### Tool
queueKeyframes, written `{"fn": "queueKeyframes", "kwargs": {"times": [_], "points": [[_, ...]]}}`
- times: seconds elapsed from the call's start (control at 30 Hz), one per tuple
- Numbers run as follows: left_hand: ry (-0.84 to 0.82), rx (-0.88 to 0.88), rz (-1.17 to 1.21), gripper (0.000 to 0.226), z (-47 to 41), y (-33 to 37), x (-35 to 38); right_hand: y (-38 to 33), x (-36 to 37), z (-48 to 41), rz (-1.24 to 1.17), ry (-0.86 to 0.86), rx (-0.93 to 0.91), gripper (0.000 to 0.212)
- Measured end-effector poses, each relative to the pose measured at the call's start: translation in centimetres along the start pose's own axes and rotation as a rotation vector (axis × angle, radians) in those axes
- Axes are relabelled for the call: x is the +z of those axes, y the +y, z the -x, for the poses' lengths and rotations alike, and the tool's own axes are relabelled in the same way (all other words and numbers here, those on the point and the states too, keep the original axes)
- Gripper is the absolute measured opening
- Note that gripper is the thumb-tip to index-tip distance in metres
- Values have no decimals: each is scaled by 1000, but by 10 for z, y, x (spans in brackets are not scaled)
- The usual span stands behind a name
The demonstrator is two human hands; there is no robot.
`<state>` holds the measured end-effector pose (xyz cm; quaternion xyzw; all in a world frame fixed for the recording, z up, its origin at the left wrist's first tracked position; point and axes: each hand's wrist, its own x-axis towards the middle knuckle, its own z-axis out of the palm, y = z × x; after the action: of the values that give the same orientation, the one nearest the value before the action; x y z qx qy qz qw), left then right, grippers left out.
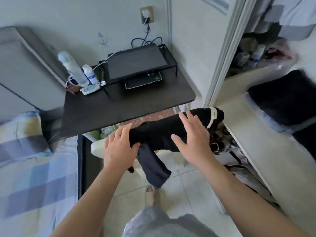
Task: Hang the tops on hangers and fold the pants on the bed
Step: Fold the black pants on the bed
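Between the bed [34, 151] on the left and the open wardrobe [220, 53] on the right, a person holds a folded black garment [157, 134] out in front at about the height of the desk [119, 106], above the tiled floor [179, 185]. The left hand [119, 144] grips the near end, fingers over the top and thumb tucked underneath, apparently to carry the weight. The right hand [193, 137] lies flat on the bundle with fingers straight and spread, pressing down rather than clasping, likely so the folds do not spring open. A white-trimmed edge shows at the far end, and a loose navy piece [153, 165] dangles below the left hand, outside the fold. Whether this is pants or a top cannot be told. A dark pile [282, 100] sits on a wardrobe shelf, which may be where the bundle is headed.
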<state>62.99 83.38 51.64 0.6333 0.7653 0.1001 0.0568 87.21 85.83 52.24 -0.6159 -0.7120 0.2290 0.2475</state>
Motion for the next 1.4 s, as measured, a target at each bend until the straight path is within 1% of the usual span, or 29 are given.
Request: {"fn": "queueKeyframes", "kwargs": {"times": [0.07,0.13,0.23,0.3,0.4,0.47,0.6,0.67,0.7,0.77,0.8,0.87,0.93,0.97,1.0,1.1,1.17,1.23,1.33,1.4], "points": [[11,-22,-10,62,2,-21,1,-20,16,-8,51,-65,-69,73],[30,3,5,53,-1,-28,3,-40,32,-15,91,-129,-124,70],[25,23,84,38,-10,-30,-3,-60,52,-19,204,-146,-163,63],[-10,45,144,33,-13,-38,-9,-69,60,-21,240,-108,-145,54],[-22,71,191,27,-15,-50,-15,-76,65,-22,221,-34,-112,42],[-46,86,188,28,-16,-55,-16,-79,67,-19,198,8,-116,39],[-193,106,193,35,-26,-62,-20,-84,68,-11,169,173,-262,28],[-244,108,236,32,-29,-63,-23,-88,66,-10,146,221,-321,19],[-238,114,274,26,-29,-64,-24,-92,64,-9,138,230,-331,15],[-170,131,352,9,-22,-70,-26,-106,62,-4,144,210,-324,13],[-129,154,361,10,-16,-74,-26,-114,64,-1,156,173,-305,15],[-70,197,376,17,-4,-84,-27,-133,69,4,163,83,-207,20],[-23,192,480,17,7,-93,-34,-150,74,9,116,46,-126,16],[-8,179,542,17,10,-96,-42,-159,75,12,85,44,-117,12],[-1,155,598,19,12,-100,-52,-168,78,16,64,32,-118,12],[53,81,753,18,16,-125,-88,-200,87,26,59,-45,-142,39],[107,74,815,16,18,-154,-112,-225,97,29,44,-63,-147,44],[160,93,848,16,22,-189,-135,-255,112,30,11,-90,-164,42],[259,112,881,18,33,-244,-171,-311,140,30,-38,-136,-255,24],[346,85,894,18,44,-283,-194,-355,159,28,-79,-163,-330,18]]}}
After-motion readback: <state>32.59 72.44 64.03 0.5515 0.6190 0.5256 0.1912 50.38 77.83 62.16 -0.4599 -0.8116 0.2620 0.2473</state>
